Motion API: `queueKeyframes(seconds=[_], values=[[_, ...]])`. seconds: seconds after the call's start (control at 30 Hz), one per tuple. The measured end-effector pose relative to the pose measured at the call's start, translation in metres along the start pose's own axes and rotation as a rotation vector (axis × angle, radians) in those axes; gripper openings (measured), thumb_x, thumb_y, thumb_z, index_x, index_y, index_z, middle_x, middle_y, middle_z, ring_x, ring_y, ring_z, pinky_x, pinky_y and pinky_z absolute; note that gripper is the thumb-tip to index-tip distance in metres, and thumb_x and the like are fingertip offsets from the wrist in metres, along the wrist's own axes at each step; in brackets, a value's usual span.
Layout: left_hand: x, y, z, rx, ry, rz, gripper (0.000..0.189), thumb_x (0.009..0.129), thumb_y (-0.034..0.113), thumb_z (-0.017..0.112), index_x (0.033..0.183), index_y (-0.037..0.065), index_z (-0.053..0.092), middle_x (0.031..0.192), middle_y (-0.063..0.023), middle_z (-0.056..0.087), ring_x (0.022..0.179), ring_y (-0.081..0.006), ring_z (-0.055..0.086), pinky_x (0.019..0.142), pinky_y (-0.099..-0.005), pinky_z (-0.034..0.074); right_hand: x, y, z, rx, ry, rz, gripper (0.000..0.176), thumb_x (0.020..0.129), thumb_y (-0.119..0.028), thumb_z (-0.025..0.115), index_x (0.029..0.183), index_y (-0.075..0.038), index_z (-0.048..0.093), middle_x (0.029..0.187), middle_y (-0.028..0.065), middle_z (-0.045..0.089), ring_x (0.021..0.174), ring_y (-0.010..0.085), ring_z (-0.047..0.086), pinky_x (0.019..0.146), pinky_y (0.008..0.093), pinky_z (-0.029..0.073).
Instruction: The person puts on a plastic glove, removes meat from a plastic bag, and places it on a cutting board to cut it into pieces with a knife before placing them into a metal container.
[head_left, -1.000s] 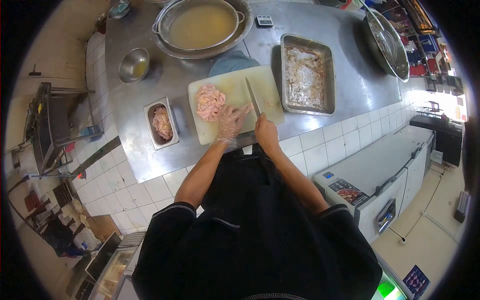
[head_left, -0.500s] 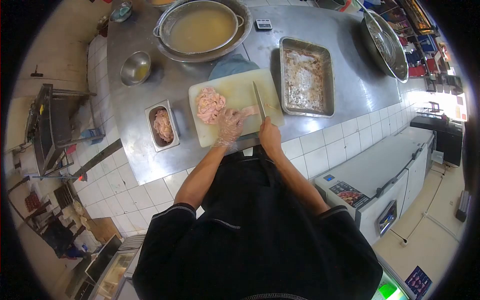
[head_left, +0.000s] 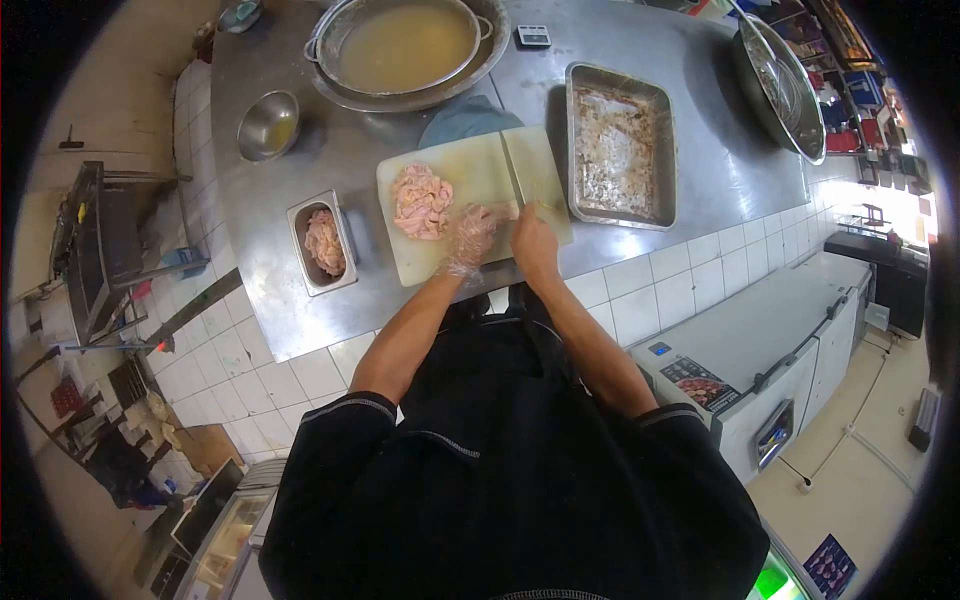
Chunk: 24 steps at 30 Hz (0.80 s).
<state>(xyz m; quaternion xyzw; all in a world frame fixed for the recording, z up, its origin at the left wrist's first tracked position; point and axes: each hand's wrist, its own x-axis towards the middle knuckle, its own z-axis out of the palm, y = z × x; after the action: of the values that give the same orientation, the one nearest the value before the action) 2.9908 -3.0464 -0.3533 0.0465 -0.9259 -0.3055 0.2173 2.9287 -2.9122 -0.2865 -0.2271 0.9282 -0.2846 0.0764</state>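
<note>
On the white cutting board [head_left: 475, 165] lies a pile of pale pink raw meat [head_left: 421, 203], probably chicken. My left hand [head_left: 473, 235], in a clear plastic glove, is closed on a small strip of raw meat [head_left: 506, 211] to the right of the pile. Most of that strip is hidden under the fingers. My bare right hand [head_left: 535, 243] grips the handle of a kitchen knife [head_left: 512, 165]. The blade points away from me and rests beside the strip, close to my left fingertips.
Left of the board stands a small steel container [head_left: 323, 242] with raw meat, behind it a steel bowl [head_left: 269, 127]. A large pot [head_left: 408, 45] of cloudy liquid, a blue cloth [head_left: 470, 119], a small scale [head_left: 534, 36] and a stained tray [head_left: 622, 147] lie around the board.
My left hand has shifted right toward the knife, covering more of the strip. The blade has tilted slightly left at its tip. The whole view has moved a little.
</note>
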Motion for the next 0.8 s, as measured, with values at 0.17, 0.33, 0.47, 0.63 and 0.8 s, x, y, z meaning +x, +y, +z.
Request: queueKeyframes(seconds=[0.17,0.33,0.47,0.63,0.8], values=[[0.006,0.005,-0.01,0.045,-0.014,-0.005,0.03,0.07,0.009,0.07,0.1,0.015,0.075,0.083,-0.0072,0.065,0.083,-0.0291,0.062,0.074,-0.0432,0.052,0.017,-0.004,0.028,-0.023,-0.056,0.04,0.012,0.096,-0.011,0.05,0.102,0.0,0.049,0.077,0.0301,0.066,0.074,0.0491,0.065,0.066,0.0586,0.051],[0.007,0.01,-0.01,-0.006,-0.008,-0.007,0.022,0.075,0.011,0.069,0.096,0.013,0.074,0.085,-0.0073,0.067,0.084,-0.0294,0.064,0.074,-0.0436,0.052,-0.003,-0.01,0.015,-0.045,-0.104,0.095,0.014,0.096,-0.01,0.05,0.106,0.0,0.049,0.077,0.0301,0.066,0.074,0.0491,0.066,0.066,0.0596,0.051],[0.005,-0.001,-0.002,-0.037,-0.019,0.03,0.023,0.076,0.004,0.066,0.097,0.01,0.069,0.086,-0.0118,0.061,0.084,-0.0343,0.061,0.074,-0.0463,0.051,-0.029,-0.004,0.01,-0.003,-0.119,0.146,0.02,0.095,-0.011,0.05,0.111,0.001,0.049,0.076,0.0294,0.066,0.072,0.0497,0.065,0.064,0.0606,0.051],[0.011,0.01,-0.005,0.011,0.077,0.012,0.022,0.075,0.006,0.068,0.095,0.014,0.07,0.081,-0.0095,0.06,0.078,-0.0321,0.062,0.065,-0.0456,0.051,-0.086,0.008,-0.007,-0.05,-0.267,0.234,0.018,0.095,-0.012,0.049,0.108,0.001,0.047,0.078,0.0288,0.066,0.076,0.0513,0.065,0.067,0.0612,0.05],[0.012,0.014,-0.005,0.065,0.122,-0.026,0.023,0.075,0.007,0.068,0.095,0.018,0.071,0.078,-0.0085,0.061,0.078,-0.0311,0.062,0.064,-0.0457,0.051,-0.104,0.006,-0.023,-0.041,-0.302,0.284,0.014,0.096,-0.013,0.046,0.102,0.0,0.046,0.081,0.0298,0.066,0.079,0.0529,0.064,0.071,0.0629,0.049]])
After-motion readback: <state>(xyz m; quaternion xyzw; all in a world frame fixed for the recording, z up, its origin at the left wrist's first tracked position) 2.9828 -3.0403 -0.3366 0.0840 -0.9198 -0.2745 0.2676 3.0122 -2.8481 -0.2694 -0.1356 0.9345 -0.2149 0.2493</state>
